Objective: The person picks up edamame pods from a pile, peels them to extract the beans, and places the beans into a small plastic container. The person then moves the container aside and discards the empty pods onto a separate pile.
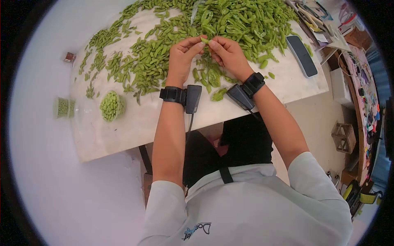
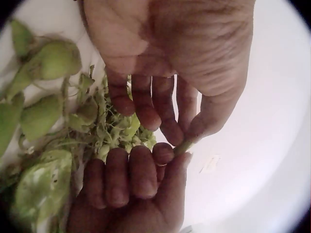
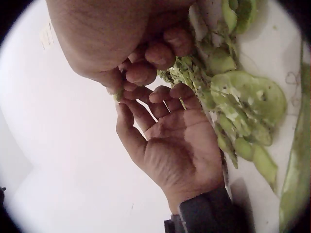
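A small green bean pod (image 1: 204, 40) is held between both hands above the table's pile of pods. My left hand (image 1: 182, 59) pinches one end between thumb and forefinger, its other fingers curved. From the other side my right hand (image 1: 230, 58) pinches the pod with thumb and forefinger, the remaining fingers curled in. In the left wrist view the pod (image 2: 181, 147) shows only as a short piece between the two thumbs; fingers cover the rest. Split, flattened pod shells (image 3: 250, 94) lie below the hands in the right wrist view.
Loose pods (image 1: 143, 65) spread over the left and back of the white table (image 1: 139, 123); a thick heap (image 1: 246, 24) lies at the back right. A clear cup of shelled beans (image 1: 111, 106) stands front left. A phone (image 1: 302, 56) lies at right, with tools (image 1: 308, 16) behind.
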A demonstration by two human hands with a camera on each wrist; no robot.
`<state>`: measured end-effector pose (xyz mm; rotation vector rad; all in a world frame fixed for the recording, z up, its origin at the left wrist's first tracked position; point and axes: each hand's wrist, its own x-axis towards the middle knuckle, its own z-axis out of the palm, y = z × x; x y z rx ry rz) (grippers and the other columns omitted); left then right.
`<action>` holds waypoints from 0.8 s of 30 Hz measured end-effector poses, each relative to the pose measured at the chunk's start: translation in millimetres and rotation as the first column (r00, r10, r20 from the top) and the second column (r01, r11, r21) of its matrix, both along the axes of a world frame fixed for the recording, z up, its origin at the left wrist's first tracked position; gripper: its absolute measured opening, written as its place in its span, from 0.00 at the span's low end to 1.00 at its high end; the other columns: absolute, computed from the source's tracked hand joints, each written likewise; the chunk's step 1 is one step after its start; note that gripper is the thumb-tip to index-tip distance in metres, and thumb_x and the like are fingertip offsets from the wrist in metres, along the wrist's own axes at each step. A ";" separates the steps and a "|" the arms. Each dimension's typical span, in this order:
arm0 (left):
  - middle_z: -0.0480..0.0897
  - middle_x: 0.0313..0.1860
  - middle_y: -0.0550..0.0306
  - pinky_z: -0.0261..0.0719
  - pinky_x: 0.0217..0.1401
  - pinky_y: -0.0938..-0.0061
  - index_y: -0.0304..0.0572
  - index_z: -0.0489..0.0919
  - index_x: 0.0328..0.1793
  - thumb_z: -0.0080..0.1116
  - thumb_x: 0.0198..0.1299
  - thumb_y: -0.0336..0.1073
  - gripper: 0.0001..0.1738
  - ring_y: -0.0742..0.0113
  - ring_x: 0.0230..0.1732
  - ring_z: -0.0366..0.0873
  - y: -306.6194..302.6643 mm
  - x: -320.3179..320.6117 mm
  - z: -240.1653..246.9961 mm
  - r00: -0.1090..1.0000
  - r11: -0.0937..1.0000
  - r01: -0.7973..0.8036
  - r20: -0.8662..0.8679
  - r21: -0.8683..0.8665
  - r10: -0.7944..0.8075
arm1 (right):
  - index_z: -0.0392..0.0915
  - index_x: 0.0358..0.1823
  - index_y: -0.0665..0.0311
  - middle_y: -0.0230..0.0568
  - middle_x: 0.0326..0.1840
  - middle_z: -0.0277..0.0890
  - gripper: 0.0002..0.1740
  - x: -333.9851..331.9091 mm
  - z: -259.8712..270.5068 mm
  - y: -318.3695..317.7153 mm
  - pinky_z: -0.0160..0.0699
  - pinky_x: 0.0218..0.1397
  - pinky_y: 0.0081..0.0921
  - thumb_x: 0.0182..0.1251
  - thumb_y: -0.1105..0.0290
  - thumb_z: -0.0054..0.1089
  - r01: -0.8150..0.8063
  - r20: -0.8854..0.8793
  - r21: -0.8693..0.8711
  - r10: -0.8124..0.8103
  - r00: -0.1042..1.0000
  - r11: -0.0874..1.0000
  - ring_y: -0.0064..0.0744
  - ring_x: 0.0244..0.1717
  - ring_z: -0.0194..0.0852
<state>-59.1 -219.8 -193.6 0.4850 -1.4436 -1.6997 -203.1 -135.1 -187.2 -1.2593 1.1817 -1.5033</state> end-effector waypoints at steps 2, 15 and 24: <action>0.81 0.49 0.52 0.76 0.46 0.75 0.29 0.79 0.50 0.58 0.59 0.26 0.13 0.70 0.40 0.76 -0.1 0.3 -0.3 1.000 1.000 0.005 0.002 -0.004 -0.005 | 0.70 0.25 0.61 0.23 0.16 0.62 0.18 -1.1 -0.9 -0.3 0.54 0.21 0.16 0.73 0.60 0.49 -0.007 -0.004 -0.011 0.007 1.000 1.000 0.13 0.18 0.55; 0.82 0.47 0.53 0.75 0.47 0.76 0.29 0.80 0.49 0.57 0.60 0.28 0.12 0.70 0.40 0.78 -2.6 1.2 -4.8 0.999 0.999 0.029 0.032 -0.027 -0.028 | 0.70 0.27 0.61 0.24 0.18 0.63 0.18 -1.2 -1.8 2.0 0.52 0.21 0.16 0.73 0.58 0.47 -0.071 0.028 0.043 0.070 0.997 0.997 0.14 0.18 0.54; 0.83 0.41 0.55 0.75 0.43 0.78 0.31 0.82 0.47 0.58 0.60 0.29 0.11 0.73 0.37 0.77 -0.4 1.2 -2.0 0.998 0.999 0.005 0.065 -0.046 -0.002 | 0.69 0.25 0.61 0.23 0.17 0.61 0.18 -3.2 -1.3 2.1 0.50 0.20 0.17 0.73 0.59 0.47 -0.089 0.048 0.028 0.088 0.995 0.996 0.14 0.17 0.53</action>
